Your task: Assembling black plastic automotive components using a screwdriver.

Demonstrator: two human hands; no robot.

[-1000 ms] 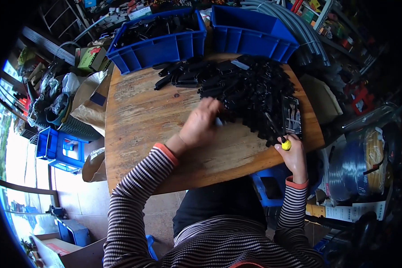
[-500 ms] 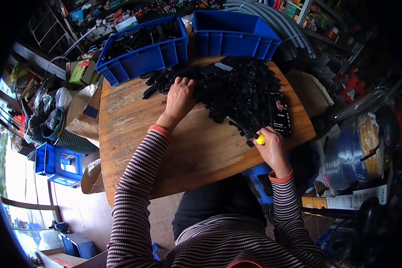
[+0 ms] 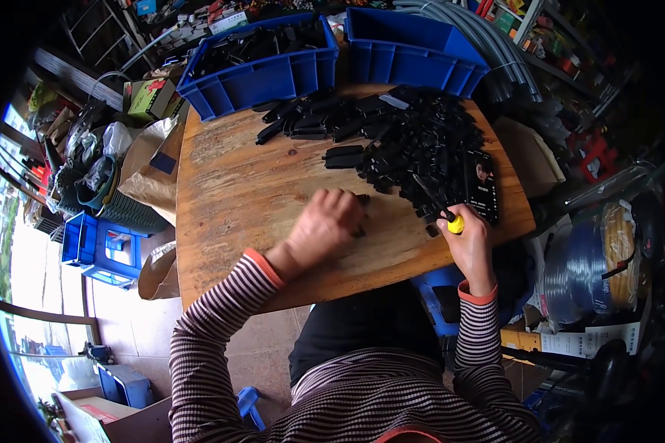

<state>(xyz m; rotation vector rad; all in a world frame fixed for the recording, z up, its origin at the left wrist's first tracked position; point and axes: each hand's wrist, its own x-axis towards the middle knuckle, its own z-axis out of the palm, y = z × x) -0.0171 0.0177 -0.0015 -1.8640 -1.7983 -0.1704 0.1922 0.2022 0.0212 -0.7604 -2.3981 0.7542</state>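
Observation:
My left hand (image 3: 324, 226), slightly blurred, is over the bare middle of the wooden table (image 3: 236, 192). Its fingers are curled around a small black plastic part (image 3: 362, 199), whose dark ends show past the fingertips. My right hand (image 3: 471, 242) grips a screwdriver by its yellow handle (image 3: 457, 224). The dark shaft points up and left, over the edge of a big pile of black plastic parts (image 3: 421, 136). A few similar parts (image 3: 344, 156) lie at the pile's left side.
Along the far edge stand a blue bin (image 3: 266, 85) filled with black parts and another blue bin (image 3: 414, 66). A dark phone-like slab (image 3: 483, 188) lies right of the pile. Grey hose coils (image 3: 495, 63) sit behind, and wrapped reels (image 3: 580, 258) stand at the right.
My left hand has drawn back from the pile toward me, bringing a black part with it. The right hand still holds the screwdriver near the pile. The whole view has shifted slightly.

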